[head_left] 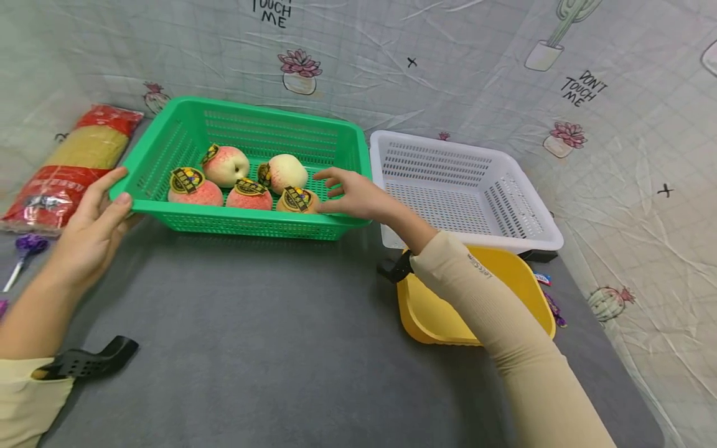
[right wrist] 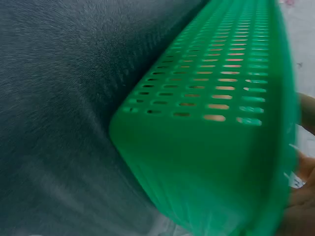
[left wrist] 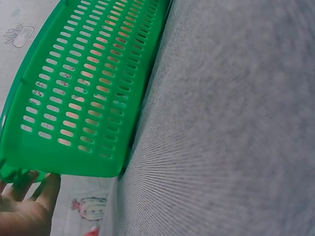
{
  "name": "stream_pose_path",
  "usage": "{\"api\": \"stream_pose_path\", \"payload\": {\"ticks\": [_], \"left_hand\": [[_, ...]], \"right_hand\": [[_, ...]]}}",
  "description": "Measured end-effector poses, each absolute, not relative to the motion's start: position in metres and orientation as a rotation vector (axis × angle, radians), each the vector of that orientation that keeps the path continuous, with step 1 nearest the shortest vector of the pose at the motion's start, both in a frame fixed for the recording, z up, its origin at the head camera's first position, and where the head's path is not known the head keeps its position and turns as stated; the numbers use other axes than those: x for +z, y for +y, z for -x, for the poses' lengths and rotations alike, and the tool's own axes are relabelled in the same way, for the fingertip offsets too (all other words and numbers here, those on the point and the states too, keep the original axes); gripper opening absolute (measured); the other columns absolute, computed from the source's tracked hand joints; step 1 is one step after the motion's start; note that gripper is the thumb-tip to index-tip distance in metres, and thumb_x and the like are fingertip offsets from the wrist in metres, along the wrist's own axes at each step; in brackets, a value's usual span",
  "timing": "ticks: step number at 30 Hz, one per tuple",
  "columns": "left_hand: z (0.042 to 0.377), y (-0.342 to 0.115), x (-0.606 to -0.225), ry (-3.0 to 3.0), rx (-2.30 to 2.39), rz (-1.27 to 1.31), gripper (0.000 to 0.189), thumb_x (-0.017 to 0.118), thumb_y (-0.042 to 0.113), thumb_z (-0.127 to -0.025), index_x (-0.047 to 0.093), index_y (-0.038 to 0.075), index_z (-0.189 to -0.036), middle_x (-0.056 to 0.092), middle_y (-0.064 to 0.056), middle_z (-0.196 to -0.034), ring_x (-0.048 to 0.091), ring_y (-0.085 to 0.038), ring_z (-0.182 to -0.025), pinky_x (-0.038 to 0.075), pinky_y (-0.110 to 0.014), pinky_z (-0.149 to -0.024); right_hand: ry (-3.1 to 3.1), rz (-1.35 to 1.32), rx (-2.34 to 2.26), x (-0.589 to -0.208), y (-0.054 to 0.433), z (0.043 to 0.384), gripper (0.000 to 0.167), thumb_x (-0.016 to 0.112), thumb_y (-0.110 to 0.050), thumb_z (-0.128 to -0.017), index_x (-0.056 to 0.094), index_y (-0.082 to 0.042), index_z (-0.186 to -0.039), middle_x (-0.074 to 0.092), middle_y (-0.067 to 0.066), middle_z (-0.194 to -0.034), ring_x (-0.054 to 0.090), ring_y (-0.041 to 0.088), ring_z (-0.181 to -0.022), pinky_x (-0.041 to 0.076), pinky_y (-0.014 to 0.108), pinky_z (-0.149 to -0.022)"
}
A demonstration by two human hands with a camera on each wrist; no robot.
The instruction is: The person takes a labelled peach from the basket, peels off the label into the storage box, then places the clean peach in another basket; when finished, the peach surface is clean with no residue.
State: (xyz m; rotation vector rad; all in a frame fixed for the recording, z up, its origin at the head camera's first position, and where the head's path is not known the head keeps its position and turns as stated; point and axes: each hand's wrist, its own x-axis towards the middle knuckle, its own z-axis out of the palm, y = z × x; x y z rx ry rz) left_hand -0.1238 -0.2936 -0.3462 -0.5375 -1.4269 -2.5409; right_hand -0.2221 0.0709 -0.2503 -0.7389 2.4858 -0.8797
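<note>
A green plastic basket with slotted walls holds several peaches, pale yellow and pink, with black-and-gold labels. At its left front corner my left hand grips the rim, thumb on top; the left wrist view shows those fingers under the rim. My right hand reaches over the basket's right end, fingers spread and slightly bent. Its thumb side is close beside the front right peach; whether they touch is hard to tell. In the right wrist view the basket wall hides most of that hand.
Right of the green basket stands a white slotted basket, with a yellow bin before it, partly under my right forearm. A red-and-yellow package and a purple-wrapped lollipop lie at the left. Patterned cloth hangs behind the grey table.
</note>
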Motion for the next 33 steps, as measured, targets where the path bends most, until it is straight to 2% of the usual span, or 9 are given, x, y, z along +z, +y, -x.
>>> {"api": "stream_pose_path", "payload": {"ticks": [4,8,18,26,29,33], "left_hand": [[0.123,-0.291,-0.347,-1.398,-2.542,0.588,0.044,0.034,-0.004,-0.100,0.026,0.001,-0.143,0.036,-0.013,-0.137,0.053,-0.016,-0.116,0.042,-0.022,-0.093],[0.123,-0.288,-0.347,-1.378,-2.538,0.597,0.045,0.035,-0.004,-0.100,0.026,0.001,-0.143,0.034,-0.013,-0.139,0.051,-0.016,-0.118,0.042,-0.022,-0.095],[0.123,-0.287,-0.346,-1.390,-2.525,0.584,0.047,0.035,-0.002,-0.100,0.023,0.001,-0.145,0.033,-0.013,-0.140,0.051,-0.016,-0.119,0.041,-0.022,-0.095],[0.122,-0.288,-0.347,-1.424,-2.528,0.543,0.048,0.036,-0.001,-0.100,0.020,0.003,-0.146,0.031,-0.012,-0.141,0.050,-0.014,-0.120,0.041,-0.020,-0.094],[0.122,-0.288,-0.347,-1.437,-2.520,0.539,0.048,0.036,0.000,-0.100,0.021,0.003,-0.146,0.031,-0.012,-0.141,0.050,-0.014,-0.119,0.041,-0.020,-0.094],[0.122,-0.289,-0.347,-1.442,-2.510,0.531,0.047,0.036,0.000,-0.100,0.023,0.003,-0.145,0.032,-0.012,-0.140,0.051,-0.014,-0.118,0.042,-0.020,-0.093]], "right_hand": [[2.510,0.703,-0.734,-0.258,0.052,0.230,0.063,0.067,-0.025,-0.089,0.038,-0.011,-0.143,0.043,0.013,-0.137,0.050,0.024,-0.117,0.045,0.033,-0.088],[2.505,0.661,-0.647,-0.265,0.038,0.236,0.062,0.066,-0.025,-0.091,0.037,-0.009,-0.143,0.042,0.009,-0.141,0.045,0.020,-0.118,0.040,0.032,-0.090],[2.445,0.588,-0.726,-0.278,0.029,0.245,0.061,0.065,-0.014,-0.091,0.034,-0.004,-0.142,0.040,0.012,-0.140,0.045,0.021,-0.116,0.039,0.032,-0.090],[2.486,0.584,-0.694,-0.279,0.031,0.245,0.065,0.068,-0.026,-0.089,0.036,-0.006,-0.142,0.043,0.010,-0.139,0.045,0.020,-0.116,0.038,0.032,-0.091],[2.513,0.572,-0.693,-0.276,0.034,0.243,0.066,0.069,-0.028,-0.088,0.038,-0.007,-0.142,0.047,0.008,-0.131,0.047,0.019,-0.109,0.040,0.031,-0.086],[2.533,0.560,-0.759,-0.267,0.039,0.239,0.068,0.071,-0.028,-0.085,0.039,-0.009,-0.141,0.053,0.008,-0.114,0.050,0.019,-0.094,0.043,0.029,-0.076]]}}
